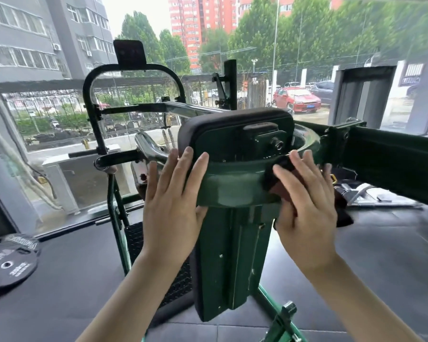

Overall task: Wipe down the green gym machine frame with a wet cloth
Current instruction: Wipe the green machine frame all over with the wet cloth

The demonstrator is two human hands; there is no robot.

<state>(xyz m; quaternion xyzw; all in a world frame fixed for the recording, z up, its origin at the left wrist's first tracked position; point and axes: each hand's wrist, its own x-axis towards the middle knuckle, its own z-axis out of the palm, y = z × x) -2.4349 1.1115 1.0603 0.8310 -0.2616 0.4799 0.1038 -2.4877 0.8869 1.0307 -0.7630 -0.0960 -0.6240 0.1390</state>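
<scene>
Two hands at frame centre on the green frame (232, 186): left hand (173, 193) flat, fingers spread, steadying; right hand (304, 193) flat, fingers straight, pressing dark cloth (282, 174)—advise firm, overlapping strokes along curved collar.

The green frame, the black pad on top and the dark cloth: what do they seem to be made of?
Green frame: probably painted metal, since it is glossy with window reflections and bolts.
Black pad: looks like vinyl or leather over foam, smooth and rounded.
Dark cloth under the right hand: soft fabric, as it folds and hangs limp.
</scene>
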